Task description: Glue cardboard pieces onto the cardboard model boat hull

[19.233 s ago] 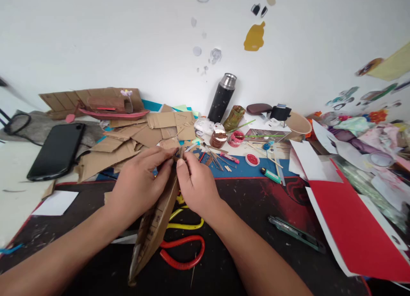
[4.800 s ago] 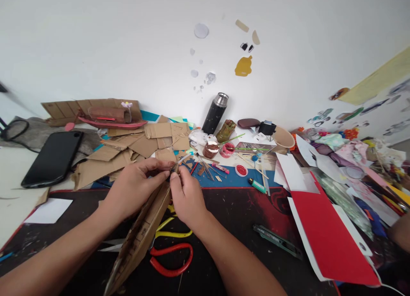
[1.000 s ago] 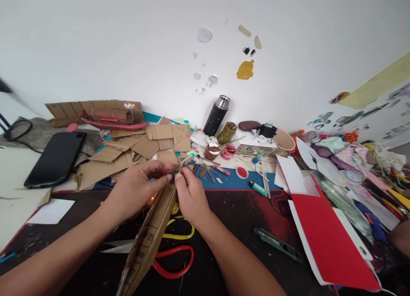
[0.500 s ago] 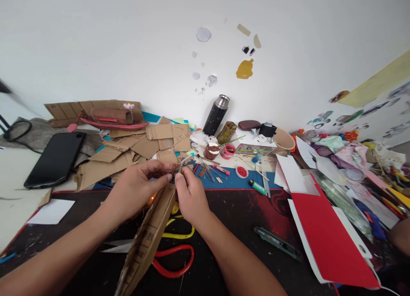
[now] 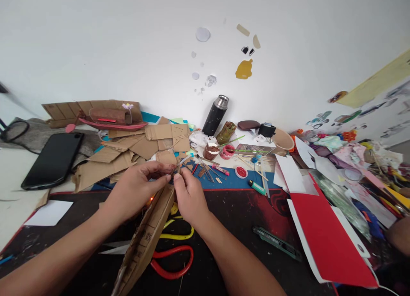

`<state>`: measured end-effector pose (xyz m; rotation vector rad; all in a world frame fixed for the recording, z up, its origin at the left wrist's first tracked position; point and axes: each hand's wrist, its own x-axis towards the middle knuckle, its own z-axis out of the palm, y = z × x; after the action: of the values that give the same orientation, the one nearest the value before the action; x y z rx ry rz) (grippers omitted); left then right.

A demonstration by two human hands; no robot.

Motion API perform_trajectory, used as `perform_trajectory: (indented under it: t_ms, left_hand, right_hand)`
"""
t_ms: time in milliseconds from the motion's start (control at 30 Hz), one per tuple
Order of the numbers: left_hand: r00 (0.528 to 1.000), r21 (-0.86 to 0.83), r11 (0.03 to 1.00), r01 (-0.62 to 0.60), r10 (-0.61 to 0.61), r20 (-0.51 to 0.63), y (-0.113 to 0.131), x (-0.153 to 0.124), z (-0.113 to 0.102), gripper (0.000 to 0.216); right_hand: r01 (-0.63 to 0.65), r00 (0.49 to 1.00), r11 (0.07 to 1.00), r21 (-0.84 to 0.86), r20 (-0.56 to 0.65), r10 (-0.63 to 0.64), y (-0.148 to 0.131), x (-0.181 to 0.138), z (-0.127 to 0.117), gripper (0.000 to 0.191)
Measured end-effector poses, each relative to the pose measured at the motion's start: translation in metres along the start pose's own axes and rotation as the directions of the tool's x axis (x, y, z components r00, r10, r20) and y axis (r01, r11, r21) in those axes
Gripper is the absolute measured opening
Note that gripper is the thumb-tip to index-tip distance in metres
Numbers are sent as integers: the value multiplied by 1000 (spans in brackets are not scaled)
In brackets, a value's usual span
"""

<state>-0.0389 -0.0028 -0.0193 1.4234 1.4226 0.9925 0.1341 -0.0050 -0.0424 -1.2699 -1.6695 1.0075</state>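
A long, narrow folded cardboard piece (image 5: 150, 240) with printed markings slants from the bottom of the head view up to my hands. My left hand (image 5: 136, 183) is closed, its thumb and fingers pinching at the far tip of the piece. On the other side, my right hand (image 5: 190, 193) is closed too, thumb and bent finger pressed together at the same tip. The fingers partly hide that tip. Beneath the cardboard lie red-handled scissors (image 5: 173, 275) and a yellow-handled pair (image 5: 177, 236); the cardboard covers part of them.
A green utility knife (image 5: 277, 243) lies on the dark mat. At the right is a red sheet (image 5: 336, 240). Behind my hands are cardboard scraps (image 5: 105, 168), paint jars (image 5: 211, 151), a black flask (image 5: 216, 116) and a boat model (image 5: 112, 121). A phone (image 5: 53, 161) rests left.
Both hands stay pinched at the cardboard tip with only slight finger movement. The whole view has shifted a few pixels.
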Motion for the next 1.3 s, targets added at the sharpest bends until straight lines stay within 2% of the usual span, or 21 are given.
perform_trajectory:
  t_ms: [367, 733, 967, 1300]
  left_hand:
    - [1000, -82, 997, -6, 8, 24, 2, 2, 3, 44]
    - [1000, -50, 999, 8, -8, 5, 3, 0, 4, 49]
    - [999, -36, 999, 28, -28, -17, 11, 0, 3, 47]
    - [1000, -3, 1000, 23, -23, -12, 8, 1, 2, 42]
  right_hand:
    - [-21, 1000, 1000, 10, 1, 21, 2, -1, 1, 24]
    - [-20, 1000, 999, 37, 10, 19, 3, -1, 2, 23]
    - [-16, 1000, 999, 27, 9, 16, 4, -1, 2, 24]
    - [-20, 1000, 999, 25, 22, 19, 5, -1, 3, 24]
